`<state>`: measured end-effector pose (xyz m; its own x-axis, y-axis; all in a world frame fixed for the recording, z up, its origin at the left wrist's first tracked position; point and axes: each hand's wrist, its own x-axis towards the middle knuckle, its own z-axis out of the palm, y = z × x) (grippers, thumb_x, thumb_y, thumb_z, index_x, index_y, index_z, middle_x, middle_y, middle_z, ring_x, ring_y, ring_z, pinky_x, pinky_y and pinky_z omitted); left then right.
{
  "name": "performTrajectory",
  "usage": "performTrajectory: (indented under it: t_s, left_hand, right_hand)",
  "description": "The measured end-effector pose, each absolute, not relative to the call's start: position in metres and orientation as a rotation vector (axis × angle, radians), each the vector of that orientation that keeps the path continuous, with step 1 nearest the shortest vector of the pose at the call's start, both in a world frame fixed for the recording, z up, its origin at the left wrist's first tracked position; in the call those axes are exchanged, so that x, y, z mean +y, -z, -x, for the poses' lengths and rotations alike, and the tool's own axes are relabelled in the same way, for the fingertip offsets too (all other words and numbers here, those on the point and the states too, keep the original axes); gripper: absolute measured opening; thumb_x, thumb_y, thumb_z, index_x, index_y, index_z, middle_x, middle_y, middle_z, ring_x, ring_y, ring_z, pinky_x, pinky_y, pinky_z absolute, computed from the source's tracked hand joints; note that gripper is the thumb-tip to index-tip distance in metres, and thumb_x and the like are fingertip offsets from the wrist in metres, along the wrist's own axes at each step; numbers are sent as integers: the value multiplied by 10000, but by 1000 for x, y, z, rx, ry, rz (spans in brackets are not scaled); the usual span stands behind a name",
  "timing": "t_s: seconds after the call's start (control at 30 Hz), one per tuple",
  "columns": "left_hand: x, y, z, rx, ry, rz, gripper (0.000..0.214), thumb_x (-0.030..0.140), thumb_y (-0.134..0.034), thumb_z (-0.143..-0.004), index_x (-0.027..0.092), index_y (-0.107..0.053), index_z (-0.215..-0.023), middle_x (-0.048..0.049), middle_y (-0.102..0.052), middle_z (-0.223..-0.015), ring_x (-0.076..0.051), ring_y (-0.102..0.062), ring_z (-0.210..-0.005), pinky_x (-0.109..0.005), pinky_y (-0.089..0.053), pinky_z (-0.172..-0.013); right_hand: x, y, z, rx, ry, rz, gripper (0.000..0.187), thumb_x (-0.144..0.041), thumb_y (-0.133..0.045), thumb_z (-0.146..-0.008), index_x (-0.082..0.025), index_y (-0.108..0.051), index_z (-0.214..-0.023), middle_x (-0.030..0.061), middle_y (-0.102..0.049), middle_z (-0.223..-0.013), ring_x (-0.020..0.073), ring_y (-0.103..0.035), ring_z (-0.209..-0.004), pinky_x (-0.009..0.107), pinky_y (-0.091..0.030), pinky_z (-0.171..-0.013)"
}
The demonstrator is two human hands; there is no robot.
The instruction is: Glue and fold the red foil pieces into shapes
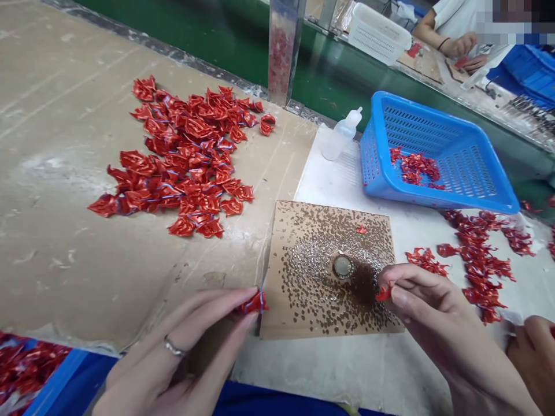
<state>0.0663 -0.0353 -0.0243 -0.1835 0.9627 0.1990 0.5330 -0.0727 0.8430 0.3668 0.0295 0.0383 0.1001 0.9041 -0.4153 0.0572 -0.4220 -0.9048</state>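
My left hand [191, 341], a ring on one finger, pinches a folded red foil piece [254, 301] at the left edge of a glue-speckled cardboard square [303, 312]. My right hand [429, 312] pinches a small red foil bit [384, 292] over the cardboard's right side. A small round cap [342, 267] sits at the cardboard's middle. A tiny red scrap [361, 230] lies near its top edge.
A heap of folded red foil pieces [186, 156] lies on the brown board at left. A blue basket [455, 167] holds more; loose red bits [481, 260] lie to its right. A squeeze bottle [340, 136] lies by the basket. Across the bench, another person's hands [463, 49] work beside a white basket [377, 32].
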Motion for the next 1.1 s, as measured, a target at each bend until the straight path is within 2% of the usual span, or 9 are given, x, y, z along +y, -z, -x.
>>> performTrajectory:
  t_s: [0.13, 0.27, 0.43, 0.57, 0.7, 1.1]
  left_hand:
    - [-29, 18, -88, 1595, -1263, -1640, 277, 276, -800, -1021, 361, -798, -1285, 59, -873, -1139, -128, -862, -915, -165, -720, -860]
    - [-22, 11, -114, 1479, -1319, -1651, 303, 203, -760, -1031, 353, -792, -1293, 51, -888, -1065, -126, -856, -798, -165, -719, -756]
    - [-20, 3, -136, 1408, -1307, -1658, 309, 132, -713, -1043, 307, -769, -1291, 35, -883, -1104, -114, -862, -901, -159, -711, -834]
    - [-20, -1, -146, 1421, -1336, -1694, 346, 60, -718, -1022, 273, -762, -1292, 43, -873, -1064, -95, -855, -900, -149, -702, -884]
    - [-21, -2, -152, 1463, -1351, -1733, 321, 81, -730, -1032, 257, -758, -1299, 35, -886, -1042, -105, -855, -835, -161, -711, -822]
    - [-25, 0, -160, 1518, -1391, -1716, 343, 64, -764, -1000, 254, -779, -1286, 54, -894, -1071, -88, -857, -833, -138, -709, -869]
  right_hand:
    - [25, -39, -367, -977, -1408, 1570, 267, -562, -1070, -740, -361, -927, -842, 16, -789, -729, 83, -642, -629, 100, -520, -570]
    - [18, -39, -363, -1062, -1375, 1500, 204, -546, -1002, -852, -364, -912, -870, 4, -804, -761, 95, -688, -671, 104, -563, -612]
    - [0, -35, -355, -1150, -1319, 1438, 32, -405, -919, -978, -400, -893, -994, -14, -867, -963, 128, -813, -902, 149, -659, -816]
    - [-10, -32, -342, -1204, -1243, 1390, 176, -262, -872, -1016, -427, -874, -1077, -40, -886, -1072, 133, -856, -1035, 158, -674, -920]
    - [-13, -31, -330, -1214, -1257, 1362, 227, -207, -837, -1037, -420, -861, -1111, -49, -886, -1071, 120, -869, -1016, 133, -673, -907]
    - [-11, -30, -323, -1167, -1282, 1355, 165, -200, -831, -1036, -356, -857, -1084, -16, -881, -994, 144, -880, -904, 164, -699, -833]
